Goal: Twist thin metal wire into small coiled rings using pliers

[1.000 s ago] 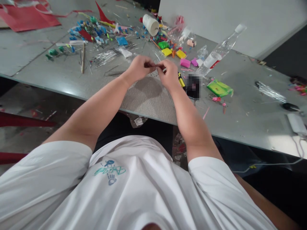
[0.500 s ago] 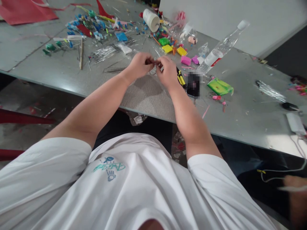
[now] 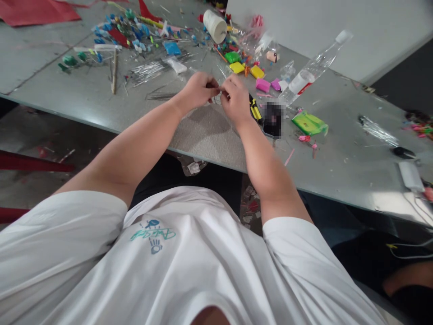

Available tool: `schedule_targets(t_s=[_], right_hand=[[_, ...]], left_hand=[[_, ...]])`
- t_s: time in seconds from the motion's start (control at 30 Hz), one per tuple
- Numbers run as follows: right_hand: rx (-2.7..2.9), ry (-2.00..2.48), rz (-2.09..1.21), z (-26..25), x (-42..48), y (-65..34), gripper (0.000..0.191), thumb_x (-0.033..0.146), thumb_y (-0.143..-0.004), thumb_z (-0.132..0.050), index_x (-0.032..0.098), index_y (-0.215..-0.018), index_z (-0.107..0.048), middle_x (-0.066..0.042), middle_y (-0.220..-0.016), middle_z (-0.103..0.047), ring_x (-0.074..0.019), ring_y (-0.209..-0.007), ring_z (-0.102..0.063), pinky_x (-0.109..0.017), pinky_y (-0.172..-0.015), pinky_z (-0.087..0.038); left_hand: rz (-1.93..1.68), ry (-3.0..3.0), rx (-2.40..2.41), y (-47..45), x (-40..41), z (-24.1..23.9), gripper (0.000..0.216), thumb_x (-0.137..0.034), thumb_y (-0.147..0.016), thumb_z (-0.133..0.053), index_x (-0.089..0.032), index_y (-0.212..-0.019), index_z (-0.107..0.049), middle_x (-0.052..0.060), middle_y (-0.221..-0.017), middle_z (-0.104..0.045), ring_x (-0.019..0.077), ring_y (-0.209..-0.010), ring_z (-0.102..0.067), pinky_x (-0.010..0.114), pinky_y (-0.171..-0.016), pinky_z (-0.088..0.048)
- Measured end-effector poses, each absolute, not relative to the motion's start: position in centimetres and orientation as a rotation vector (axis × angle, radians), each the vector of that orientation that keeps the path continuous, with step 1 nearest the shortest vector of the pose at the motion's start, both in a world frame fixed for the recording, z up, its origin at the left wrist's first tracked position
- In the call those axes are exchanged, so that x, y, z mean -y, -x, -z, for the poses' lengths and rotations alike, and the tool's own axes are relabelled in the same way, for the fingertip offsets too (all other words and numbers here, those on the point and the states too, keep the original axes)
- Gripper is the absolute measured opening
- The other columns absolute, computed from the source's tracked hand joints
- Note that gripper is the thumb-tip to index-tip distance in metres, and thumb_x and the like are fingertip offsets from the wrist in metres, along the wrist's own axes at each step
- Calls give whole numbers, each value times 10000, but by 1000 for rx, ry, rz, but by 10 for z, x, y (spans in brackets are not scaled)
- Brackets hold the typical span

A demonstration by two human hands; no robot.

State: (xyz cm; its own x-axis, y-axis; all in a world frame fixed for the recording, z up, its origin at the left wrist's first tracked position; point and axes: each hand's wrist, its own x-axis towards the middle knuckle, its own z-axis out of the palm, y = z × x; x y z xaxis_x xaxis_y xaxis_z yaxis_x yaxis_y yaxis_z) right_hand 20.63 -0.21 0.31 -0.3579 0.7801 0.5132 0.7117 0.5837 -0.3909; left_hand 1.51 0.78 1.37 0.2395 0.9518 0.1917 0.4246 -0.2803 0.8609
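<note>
My left hand (image 3: 202, 90) and my right hand (image 3: 236, 100) meet over the table, both closed in a pinch with fingertips almost touching. What they pinch is too small and hidden to name; thin wire-like lines show just below the fingertips. Left of my left hand lie several thin dark wires (image 3: 162, 96) and a bundle of silvery wires (image 3: 149, 73). Close by my right wrist are a black-and-yellow tool (image 3: 255, 110) and a phone (image 3: 272, 121) with a blurred-out screen.
Clay packets, such as a yellow one (image 3: 257, 71) and a pink one (image 3: 263, 85), lie beyond my hands. A clear bottle (image 3: 314, 65) leans at the right, near a green packet (image 3: 310, 123). A white tub (image 3: 215, 27) lies on its side. Another person's arm (image 3: 409, 276) shows lower right.
My hands stay together in nearly the same place, with small finger movements. The other person's arm at the lower right has shifted. The view has tilted slightly.
</note>
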Motion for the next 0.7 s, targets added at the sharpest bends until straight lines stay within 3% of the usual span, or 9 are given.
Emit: schedule_targets(t_s=[0.17,0.33,0.5,0.7], right_hand=[[1903,1150,-498,9,-12,-213,192,268,-1002,-779,314,-885,-634,-42,-1047,-749,-261,-1065,-740,-412,-980,-667],[1771,1095,-816,16,-22,-221,220,405,-973,-810,301,-870,-645,9,-857,-721,-193,-817,-707,-337,-737,-634],[1769,1048,-976,13,-22,-226,451,556,-846,-992,321,-826,-608,41,-768,-661,-189,-772,-668,-368,-799,-650],[1686,1008,-1147,3,-13,-227,505,495,-773,-1069,294,-810,-607,48,-774,-667,-159,-747,-663,-360,-829,-681]], left_hand=[[-1066,-2084,-1174,-7,-8,-14,31,-339,-828,-718,-335,-802,-701,61,-856,-751,293,-920,-752,429,-839,-592],[-1018,-2301,-1169,-4,2,-24,66,-370,-844,-713,-373,-779,-704,109,-945,-762,357,-1166,-734,489,-951,-596],[-999,-2310,-1106,-7,7,-27,126,-323,-858,-733,-344,-752,-668,112,-925,-732,344,-1119,-746,475,-947,-580],[-977,-2245,-1091,-7,11,-30,119,-418,-858,-747,-344,-808,-668,64,-938,-749,262,-1014,-681,405,-916,-530]])
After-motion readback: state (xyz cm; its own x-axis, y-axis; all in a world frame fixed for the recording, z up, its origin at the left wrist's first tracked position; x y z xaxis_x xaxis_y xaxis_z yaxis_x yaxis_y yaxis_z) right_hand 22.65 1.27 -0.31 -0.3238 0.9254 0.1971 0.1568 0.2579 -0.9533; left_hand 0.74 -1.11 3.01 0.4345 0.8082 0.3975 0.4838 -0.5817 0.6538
